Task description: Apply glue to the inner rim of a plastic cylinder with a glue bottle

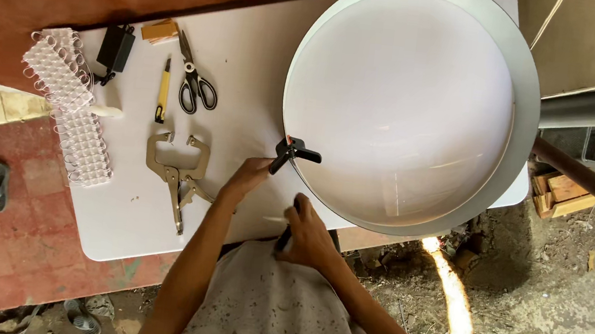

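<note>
The left hand [251,177] reaches out to a black spring clamp [294,152] that bites the rim of the big round white dish [400,104], its fingertips touching the clamp's handle end; whether they actually pinch it I cannot tell. The right hand [307,236] is curled closed around a small dark object (too hidden to name) just below the dish's edge at about 7 o'clock on the ring.

To do this well, the clamp wants squeezing fully before it shifts, so its jaws do not scrape the thin metal band [529,103], and the other hand should steady the rim close by.

From the left hand, the clamp sits at roughly 2 o'clock, touching. At its 9 o'clock lie locking pliers [177,173]; further up the white board [122,222], scissors [192,79], a yellow utility knife [163,90] and white LED strips [69,99].
</note>
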